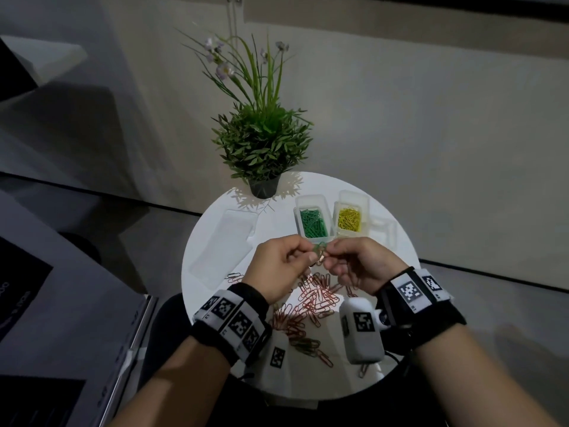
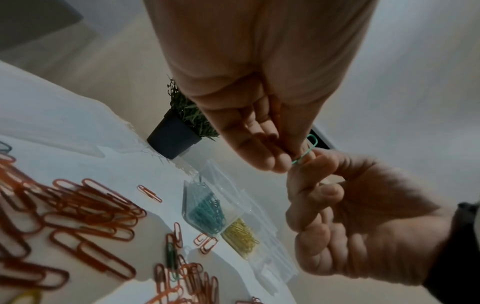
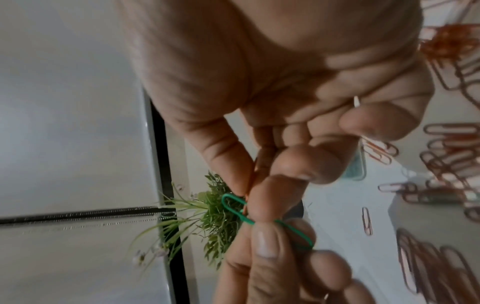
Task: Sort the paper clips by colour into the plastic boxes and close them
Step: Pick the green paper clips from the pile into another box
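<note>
No brand or readable writing is seen; only black-and-white square code markers are carried on the wristbands (image 1: 234, 318) and on the small white units below the wrists.

A green paper clip (image 1: 318, 247) is pinched from both sides at the centre of the head view: it is gripped between thumb and fingertips of the left hand (image 1: 278, 266) and of the right hand (image 1: 358, 265), above the near edge of the boxes. In the right wrist view an orange clip (image 3: 253, 174) is seen hooked through the green one and held in the right hand's fingers; whether the two are fully linked cannot be told.

A round white table (image 1: 397, 334) fills the lower middle of the head view. The green-clip box (image 1: 312, 221) and the yellow-clip box (image 1: 351, 218) stand open and touching, right of centre. A clear lid (image 1: 224, 241) lies flat toward the left edge, with bare tabletop around it. Further clear plastic is seen at the right rim, too faint to identify. The pile of orange clips (image 1: 317, 300) lies under and between the wrists, reaching the near edge. A potted plant (image 1: 263, 143) stands at the far rim.

A dark green clip (image 2: 171, 255) among the orange ones is shown in the left wrist view.
</note>
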A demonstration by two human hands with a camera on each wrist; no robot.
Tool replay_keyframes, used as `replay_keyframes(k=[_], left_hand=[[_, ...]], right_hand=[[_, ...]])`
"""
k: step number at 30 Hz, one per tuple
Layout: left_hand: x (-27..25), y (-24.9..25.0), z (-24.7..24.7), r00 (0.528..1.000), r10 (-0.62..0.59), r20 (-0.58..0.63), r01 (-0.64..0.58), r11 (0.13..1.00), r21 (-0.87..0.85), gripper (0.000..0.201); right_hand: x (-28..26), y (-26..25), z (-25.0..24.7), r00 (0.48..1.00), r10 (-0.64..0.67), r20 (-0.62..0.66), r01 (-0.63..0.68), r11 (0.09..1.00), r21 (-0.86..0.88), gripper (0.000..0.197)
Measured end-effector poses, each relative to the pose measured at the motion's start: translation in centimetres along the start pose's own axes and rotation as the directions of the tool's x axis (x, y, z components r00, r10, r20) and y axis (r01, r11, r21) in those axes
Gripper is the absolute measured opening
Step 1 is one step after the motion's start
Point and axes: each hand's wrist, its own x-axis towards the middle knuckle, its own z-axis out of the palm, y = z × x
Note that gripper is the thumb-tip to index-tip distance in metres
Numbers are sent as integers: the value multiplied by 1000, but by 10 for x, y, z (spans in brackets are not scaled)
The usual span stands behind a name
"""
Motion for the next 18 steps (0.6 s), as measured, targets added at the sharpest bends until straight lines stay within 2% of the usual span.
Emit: replay_keyframes(k=[2, 4, 8, 13, 18], left_hand=[[-2, -1, -1, 1000, -16, -13, 15, 998, -58, 18], [-5, -1, -1, 999, -32, -24, 29, 994, -107, 14], [-9, 2, 0, 999, -52, -10, 49, 981, -185, 17], [-12, 7, 0, 998, -64, 29, 69, 964, -256, 18], [-17, 7, -1, 984, -127, 124, 155, 955, -252, 22]], right_hand=[[-2, 2, 2, 998, 45, 39, -49, 994, 100, 20], [-3, 4, 3, 997, 54, 51, -60, 990, 126, 21], [-2, 12, 9, 998, 54, 18, -54, 999, 5, 22], [-5, 19, 8, 997, 57, 59, -59, 998, 24, 23], [-6, 20, 6, 999, 23, -34, -24, 999, -33, 24]])
